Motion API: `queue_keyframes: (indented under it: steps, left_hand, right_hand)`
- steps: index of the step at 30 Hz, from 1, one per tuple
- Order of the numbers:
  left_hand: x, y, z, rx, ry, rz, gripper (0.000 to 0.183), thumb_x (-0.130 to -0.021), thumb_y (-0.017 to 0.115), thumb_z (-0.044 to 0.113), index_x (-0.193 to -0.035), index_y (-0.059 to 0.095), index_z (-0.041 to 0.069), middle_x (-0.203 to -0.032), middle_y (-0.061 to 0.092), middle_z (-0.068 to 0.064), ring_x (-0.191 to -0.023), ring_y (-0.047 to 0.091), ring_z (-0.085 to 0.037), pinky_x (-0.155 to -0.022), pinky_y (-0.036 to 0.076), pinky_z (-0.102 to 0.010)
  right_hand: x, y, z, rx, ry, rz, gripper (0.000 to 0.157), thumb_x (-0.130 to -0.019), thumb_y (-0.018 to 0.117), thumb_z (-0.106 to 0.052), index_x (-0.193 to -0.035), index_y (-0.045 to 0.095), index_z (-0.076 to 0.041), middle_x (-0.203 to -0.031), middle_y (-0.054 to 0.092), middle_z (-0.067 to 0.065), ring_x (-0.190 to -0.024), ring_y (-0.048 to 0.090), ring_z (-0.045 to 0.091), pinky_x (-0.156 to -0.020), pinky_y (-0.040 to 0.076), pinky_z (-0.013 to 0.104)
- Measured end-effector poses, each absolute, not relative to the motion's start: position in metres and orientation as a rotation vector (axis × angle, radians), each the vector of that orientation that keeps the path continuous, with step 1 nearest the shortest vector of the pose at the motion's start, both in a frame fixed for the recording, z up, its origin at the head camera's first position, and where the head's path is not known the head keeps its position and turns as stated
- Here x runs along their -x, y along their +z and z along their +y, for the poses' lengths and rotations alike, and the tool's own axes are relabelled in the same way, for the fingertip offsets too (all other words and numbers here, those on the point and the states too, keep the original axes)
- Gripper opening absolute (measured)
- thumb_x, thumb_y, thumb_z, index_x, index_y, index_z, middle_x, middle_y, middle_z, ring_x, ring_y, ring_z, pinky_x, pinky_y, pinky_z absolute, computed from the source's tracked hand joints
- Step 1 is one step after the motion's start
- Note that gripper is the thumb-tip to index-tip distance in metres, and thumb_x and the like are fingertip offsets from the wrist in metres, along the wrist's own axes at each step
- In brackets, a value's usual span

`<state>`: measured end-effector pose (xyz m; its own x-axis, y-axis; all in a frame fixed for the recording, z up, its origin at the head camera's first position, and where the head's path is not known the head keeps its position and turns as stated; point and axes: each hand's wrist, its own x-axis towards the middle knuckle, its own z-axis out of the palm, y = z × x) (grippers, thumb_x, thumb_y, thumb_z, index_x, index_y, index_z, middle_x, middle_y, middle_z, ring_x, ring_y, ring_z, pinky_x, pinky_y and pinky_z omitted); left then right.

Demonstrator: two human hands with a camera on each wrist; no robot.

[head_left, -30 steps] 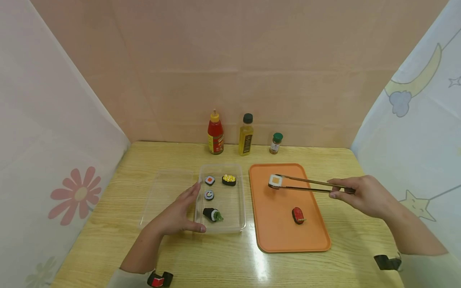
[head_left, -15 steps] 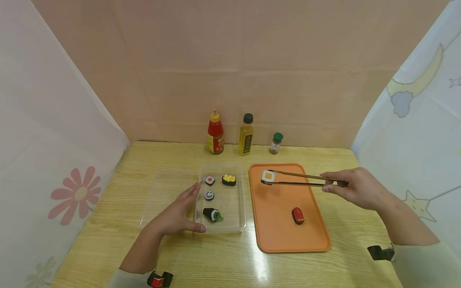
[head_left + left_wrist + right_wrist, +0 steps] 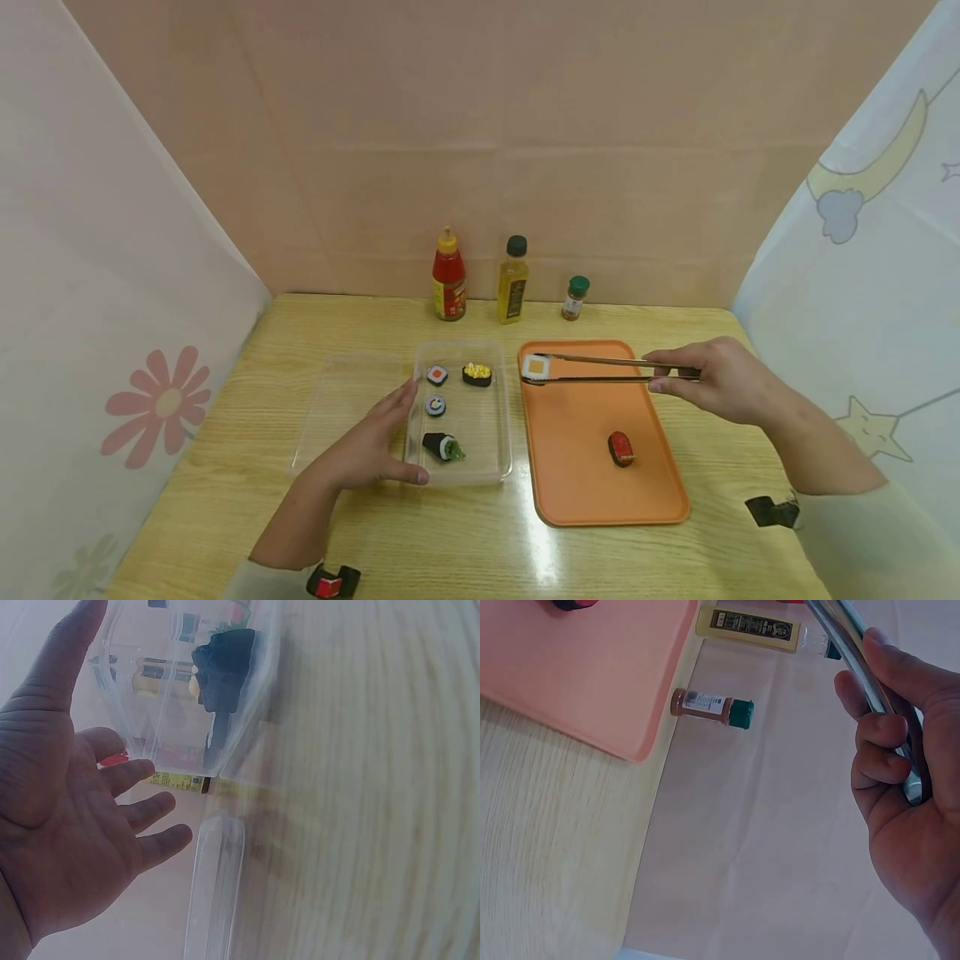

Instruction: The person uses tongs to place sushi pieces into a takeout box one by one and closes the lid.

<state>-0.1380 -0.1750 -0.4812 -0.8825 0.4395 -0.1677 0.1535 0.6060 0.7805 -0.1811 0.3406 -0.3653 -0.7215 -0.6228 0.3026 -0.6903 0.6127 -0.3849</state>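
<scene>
My right hand (image 3: 712, 379) grips a pair of slim metal tongs (image 3: 600, 371). Between the tips of the tongs is a squarish sushi roll (image 3: 536, 367), white with a yellow-orange centre, above the left back corner of the orange tray (image 3: 600, 492). In the right wrist view, curled fingers (image 3: 881, 731) and the thumb wrap the handle. My left hand (image 3: 367, 454) is spread along the left side of a clear plastic box (image 3: 480, 479), fingers extended. Inside the box are two small rolls (image 3: 436, 406), a corn-topped sushi (image 3: 477, 375) and a hand roll (image 3: 442, 447).
A red-topped sushi (image 3: 621, 449) lies on the tray. A clear lid (image 3: 337, 400) is left of the box. Along the back stand a red sauce bottle (image 3: 449, 283), an oil bottle (image 3: 513, 283) and a green-capped spice jar (image 3: 575, 298).
My right hand has moved left with the tongs, carrying the sushi roll from over the middle of the tray to its left edge. My left hand has stayed in place.
</scene>
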Motion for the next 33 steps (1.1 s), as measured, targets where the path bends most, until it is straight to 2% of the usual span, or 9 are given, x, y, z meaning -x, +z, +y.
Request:
queue_keyframes:
  steps: [3, 9, 16, 23, 29, 33]
  left_hand:
    - [0.138, -0.482, -0.175, -0.471, 1.166, 2.491, 0.135, -0.066, 0.098, 0.046, -0.168, 0.012, 0.020, -0.174, 0.002, 0.010, -0.159, 0.003, -0.030, -0.122, 0.018, -0.062]
    - [0.139, -0.481, -0.176, -0.484, 1.178, 2.484, 0.135, -0.067, 0.097, 0.046, -0.168, 0.013, 0.019, -0.174, 0.003, 0.008, -0.159, 0.002, -0.029, -0.122, 0.018, -0.063]
    - [0.139, -0.482, -0.176, -0.490, 1.173, 2.485, 0.135, -0.067, 0.097, 0.047, -0.168, 0.012, 0.020, -0.174, 0.003, 0.008, -0.159, 0.002, -0.029, -0.122, 0.017, -0.062]
    - [0.140, -0.483, -0.176, -0.487, 1.170, 2.484, 0.136, -0.066, 0.097, 0.049, -0.168, 0.011, 0.026, -0.174, 0.002, 0.007, -0.159, 0.002, -0.029, -0.122, 0.017, -0.062]
    - [0.139, -0.483, -0.176, -0.484, 1.175, 2.485, 0.136, -0.066, 0.098, 0.046, -0.168, 0.013, 0.019, -0.174, 0.003, 0.007, -0.159, 0.003, -0.030, -0.122, 0.017, -0.063]
    - [0.139, -0.483, -0.176, -0.485, 1.179, 2.483, 0.136, -0.066, 0.098, 0.047, -0.168, 0.013, 0.018, -0.174, 0.003, 0.006, -0.159, 0.003, -0.031, -0.122, 0.017, -0.063]
  right_hand:
    - [0.184, -0.364, 0.336, -1.152, 0.737, -2.666, 0.037, -0.082, 0.086, -0.004, -0.118, 0.078, -0.005, -0.092, 0.078, -0.009, -0.068, 0.063, -0.005, -0.055, 0.045, 0.014]
    - [0.187, -0.362, 0.327, -1.208, 0.797, -2.646, 0.036, -0.082, 0.085, -0.002, -0.117, 0.078, -0.003, -0.092, 0.079, -0.008, -0.070, 0.066, -0.004, -0.054, 0.045, 0.014]
    - [0.191, -0.362, 0.315, -1.215, 0.819, -2.653, 0.034, -0.083, 0.086, -0.005, -0.116, 0.079, -0.004, -0.092, 0.079, -0.009, -0.063, 0.060, -0.006, -0.053, 0.044, 0.014]
    - [0.198, -0.367, 0.303, -1.289, 0.843, -2.659, 0.032, -0.085, 0.085, -0.006, -0.116, 0.079, -0.006, -0.093, 0.079, -0.008, -0.061, 0.058, -0.006, -0.052, 0.044, 0.015]
    - [0.205, -0.373, 0.291, -1.330, 0.848, -2.697, 0.031, -0.087, 0.083, -0.008, -0.117, 0.078, -0.007, -0.093, 0.078, -0.009, -0.064, 0.061, -0.002, -0.052, 0.047, 0.019]
    - [0.208, -0.375, 0.284, -1.339, 0.845, -2.750, 0.030, -0.090, 0.082, -0.012, -0.120, 0.077, -0.008, -0.092, 0.077, -0.011, -0.063, 0.062, -0.001, -0.051, 0.047, 0.022]
